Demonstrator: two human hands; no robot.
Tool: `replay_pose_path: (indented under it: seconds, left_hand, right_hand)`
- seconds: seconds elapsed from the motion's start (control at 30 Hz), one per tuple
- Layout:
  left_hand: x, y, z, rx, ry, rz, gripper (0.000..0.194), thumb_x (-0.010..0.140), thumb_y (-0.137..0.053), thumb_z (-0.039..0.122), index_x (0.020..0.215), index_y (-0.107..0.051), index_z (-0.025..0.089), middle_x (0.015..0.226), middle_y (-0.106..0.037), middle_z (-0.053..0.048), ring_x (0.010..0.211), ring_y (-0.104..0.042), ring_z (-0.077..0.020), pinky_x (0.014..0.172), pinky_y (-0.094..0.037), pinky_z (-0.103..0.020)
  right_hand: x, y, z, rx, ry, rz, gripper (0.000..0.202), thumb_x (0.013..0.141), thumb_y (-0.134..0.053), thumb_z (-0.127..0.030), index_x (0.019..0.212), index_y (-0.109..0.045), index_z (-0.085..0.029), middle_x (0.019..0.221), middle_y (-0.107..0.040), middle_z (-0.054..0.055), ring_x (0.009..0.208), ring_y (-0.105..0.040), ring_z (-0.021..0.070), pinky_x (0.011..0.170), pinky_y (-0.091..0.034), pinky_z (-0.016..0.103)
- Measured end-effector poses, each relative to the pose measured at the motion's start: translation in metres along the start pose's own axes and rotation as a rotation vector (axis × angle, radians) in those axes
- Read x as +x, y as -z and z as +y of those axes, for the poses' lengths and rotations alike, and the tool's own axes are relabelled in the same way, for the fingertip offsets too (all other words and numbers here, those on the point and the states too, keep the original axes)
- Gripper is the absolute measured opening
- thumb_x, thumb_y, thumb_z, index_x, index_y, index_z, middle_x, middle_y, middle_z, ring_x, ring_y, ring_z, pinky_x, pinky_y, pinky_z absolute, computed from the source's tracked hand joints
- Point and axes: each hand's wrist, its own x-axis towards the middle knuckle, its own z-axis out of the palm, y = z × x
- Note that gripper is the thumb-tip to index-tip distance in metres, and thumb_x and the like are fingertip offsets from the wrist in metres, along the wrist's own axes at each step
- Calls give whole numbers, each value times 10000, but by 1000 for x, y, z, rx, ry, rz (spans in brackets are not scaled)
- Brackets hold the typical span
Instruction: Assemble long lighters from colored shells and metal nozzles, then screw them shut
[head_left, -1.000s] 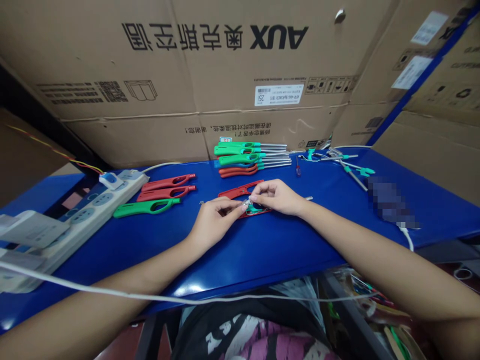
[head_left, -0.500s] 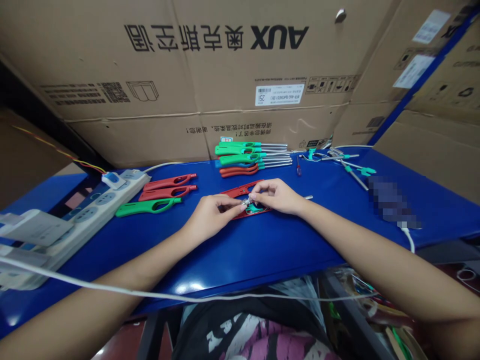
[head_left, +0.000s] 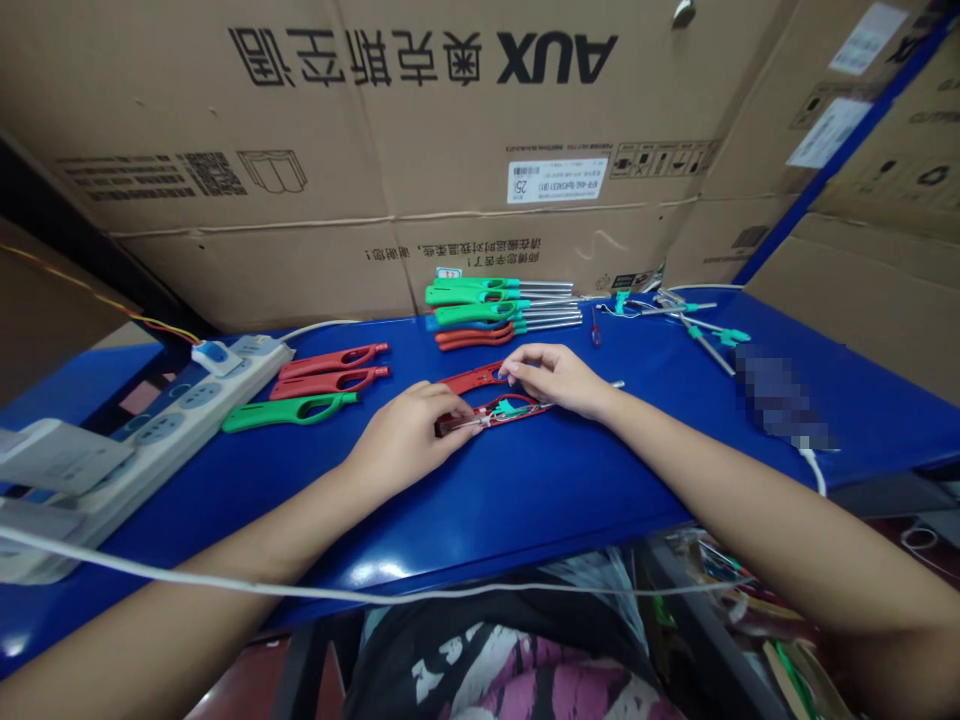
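Observation:
An opened red lighter lies in front of me as two casing halves. The near half, the open red lighter casing (head_left: pixel 525 410), has a teal trigger piece (head_left: pixel 508 407) and thin wires inside, with a metal tube to the right. Behind it is the other half, a red casing shell (head_left: pixel 472 378). My left hand (head_left: pixel 416 428) is closed on a dark translucent lighter fuel tank (head_left: pixel 450 424) at the casing's left end, a metallic tip showing by the thumb. Just above the casing, my right hand (head_left: pixel 559 380) has its fingers curled and tips together; whatever they pinch is too small to make out.
Several assembled lighters (head_left: pixel 480 315) lie stacked behind, beside a small screwdriver (head_left: pixel 595 328). Empty-looking red and green casings (head_left: pixel 330 383) lie left, near a power strip (head_left: pixel 165 430). Metal tubes with teal parts (head_left: pixel 697 330) lie right. A white cable (head_left: pixel 375 597) crosses in front of me.
My hands have parted: the left moved slightly left and down to the casing's left end, while the right lifted slightly. The small clear-and-metal piece formerly between both hands' fingertips is now at my left hand.

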Motion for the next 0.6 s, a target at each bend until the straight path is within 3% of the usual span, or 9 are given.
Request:
replay_pose_path:
  seconds: [0.2, 0.37, 0.5, 0.6]
  left_hand:
    - [1, 0, -1, -106, 47, 6, 221, 839, -742, 381, 944, -775, 189, 790, -686, -30, 622, -578, -141, 594, -436, -257]
    - [2, 3, 0, -144, 24, 3, 209, 890, -684, 363, 947, -796, 197, 798, -715, -44, 632, -603, -148, 606, -445, -259]
    - [2, 1, -2, -152, 49, 6, 168, 878, -704, 314, 930, -807, 192, 798, -708, -48, 641, -606, -146, 611, -440, -255]
    - [3, -1, -3, -171, 85, -9, 159, 867, -725, 316, 899, -807, 183, 806, -707, -50, 635, -601, -140, 599, -434, -249]
  right_hand:
    - [1, -1, 1, 1, 8, 30, 329, 809, -688, -475, 871, -648, -154, 614, -552, -44, 490, -378, 66, 470, -290, 226]
    - [2, -1, 5, -70, 55, 15, 330, 803, -705, -459, 904, -659, -148, 731, -601, -4, 586, -447, 90, 558, -362, 248]
    - [-2, -5, 7, -297, 249, -6, 241, 814, -726, -360, 933, -689, -154, 810, -606, 10, 609, -403, 88, 590, -377, 251]
    - [-5, -9, 7, -435, 389, -18, 190, 800, -752, -281, 950, -700, -175, 917, -627, 34, 724, -495, 117, 674, -443, 261]
